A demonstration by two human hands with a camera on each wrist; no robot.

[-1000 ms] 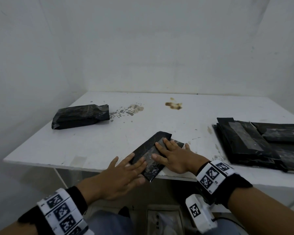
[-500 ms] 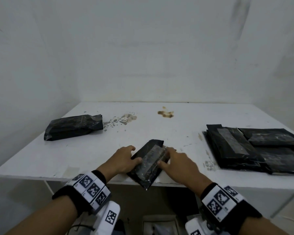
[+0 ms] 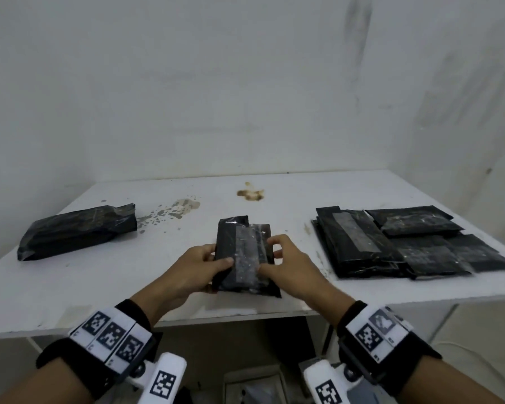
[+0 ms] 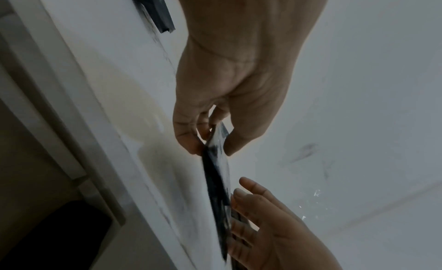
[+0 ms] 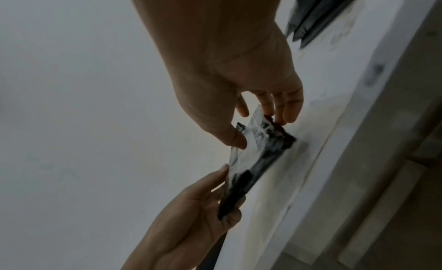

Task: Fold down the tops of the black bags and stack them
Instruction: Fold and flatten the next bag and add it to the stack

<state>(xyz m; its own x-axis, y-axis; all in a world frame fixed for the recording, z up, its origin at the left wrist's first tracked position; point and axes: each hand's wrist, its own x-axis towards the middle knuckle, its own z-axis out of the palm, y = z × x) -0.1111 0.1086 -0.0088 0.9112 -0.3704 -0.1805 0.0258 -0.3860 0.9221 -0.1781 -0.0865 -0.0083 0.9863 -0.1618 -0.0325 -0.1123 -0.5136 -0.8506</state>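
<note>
Grip: my left hand [image 3: 197, 265] and right hand [image 3: 286, 265] pinch the flat glossy black plastic bag [image 3: 244, 255], fingers curled on its side edges.
Risk: slick film may slip, so the fold springs open above the white tabletop [image 3: 129, 284].

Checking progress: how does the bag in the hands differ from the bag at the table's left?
The held bag looks flat, with a clear strip down its face, gripped at both sides; the left bag looks puffy, its crumpled end unfolded, untouched. Both are black.
</note>
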